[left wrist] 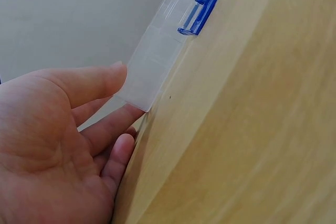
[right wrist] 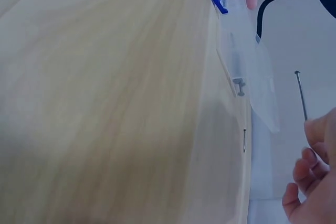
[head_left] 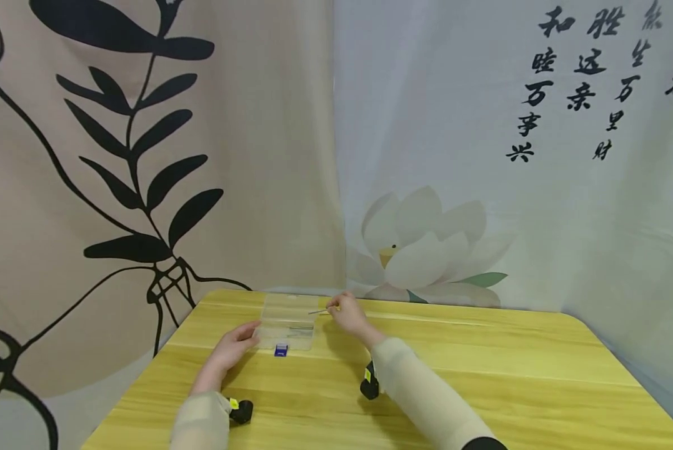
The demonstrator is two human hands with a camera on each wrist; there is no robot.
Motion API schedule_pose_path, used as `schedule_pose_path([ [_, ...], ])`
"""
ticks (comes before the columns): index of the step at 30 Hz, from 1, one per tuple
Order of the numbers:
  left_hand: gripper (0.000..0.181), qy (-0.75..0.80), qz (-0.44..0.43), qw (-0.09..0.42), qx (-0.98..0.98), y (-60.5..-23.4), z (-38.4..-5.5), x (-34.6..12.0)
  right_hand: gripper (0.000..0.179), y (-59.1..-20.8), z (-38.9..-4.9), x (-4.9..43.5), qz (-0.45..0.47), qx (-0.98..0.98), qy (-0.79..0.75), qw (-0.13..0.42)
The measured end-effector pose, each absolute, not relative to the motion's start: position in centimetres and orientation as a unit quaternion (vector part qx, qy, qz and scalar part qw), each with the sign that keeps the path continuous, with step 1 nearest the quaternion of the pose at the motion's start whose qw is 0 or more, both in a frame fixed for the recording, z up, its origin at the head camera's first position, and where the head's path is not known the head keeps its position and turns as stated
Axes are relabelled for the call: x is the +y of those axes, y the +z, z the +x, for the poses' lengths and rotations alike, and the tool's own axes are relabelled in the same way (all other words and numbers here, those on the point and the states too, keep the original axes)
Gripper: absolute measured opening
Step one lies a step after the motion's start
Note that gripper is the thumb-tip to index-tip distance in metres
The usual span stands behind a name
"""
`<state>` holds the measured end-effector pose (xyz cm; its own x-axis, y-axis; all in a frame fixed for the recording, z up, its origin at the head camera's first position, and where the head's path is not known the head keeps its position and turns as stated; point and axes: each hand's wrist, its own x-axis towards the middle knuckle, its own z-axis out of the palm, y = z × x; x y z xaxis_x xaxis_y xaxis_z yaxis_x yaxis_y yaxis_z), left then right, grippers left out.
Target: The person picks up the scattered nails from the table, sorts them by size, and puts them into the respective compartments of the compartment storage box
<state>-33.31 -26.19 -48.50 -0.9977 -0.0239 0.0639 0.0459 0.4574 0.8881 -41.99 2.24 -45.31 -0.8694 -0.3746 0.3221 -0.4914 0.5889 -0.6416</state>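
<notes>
Toward the far left of a yellow wood-grain table (head_left: 482, 362), the left hand (head_left: 235, 345) is holding an open, clear plastic box (left wrist: 149, 66) between thumb and fingers, probably keeping it steady. To the right, the right hand (head_left: 347, 312) is pinching a thin grey metal nail (right wrist: 302, 95), leaving its head exposed, presumably for fine control.

Open box (head_left: 287, 344) with metal nails.
The box was clear plastic, lying near the far edge, its lid (head_left: 289, 307) raised on the far side, its blue latch (head_left: 280, 350) facing near. The left hand (head_left: 234, 345) held its left end. Nails (head_left: 300, 328) lay inside at right; a loose nail (right wrist: 244, 140) lay right of the box. The right hand (head_left: 348, 312) pinched another nail (right wrist: 301, 95), headed end pointing left.
</notes>
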Motion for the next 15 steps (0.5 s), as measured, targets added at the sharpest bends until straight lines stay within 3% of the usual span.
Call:
schedule_pose_path([
  [15, 0.045, -0.514, -0.001, 0.035, -0.857, -48.2, -33.1, -25.9, 0.011, -46.2, -41.0, -0.9, 0.245, -0.897, 0.355, 0.098],
])
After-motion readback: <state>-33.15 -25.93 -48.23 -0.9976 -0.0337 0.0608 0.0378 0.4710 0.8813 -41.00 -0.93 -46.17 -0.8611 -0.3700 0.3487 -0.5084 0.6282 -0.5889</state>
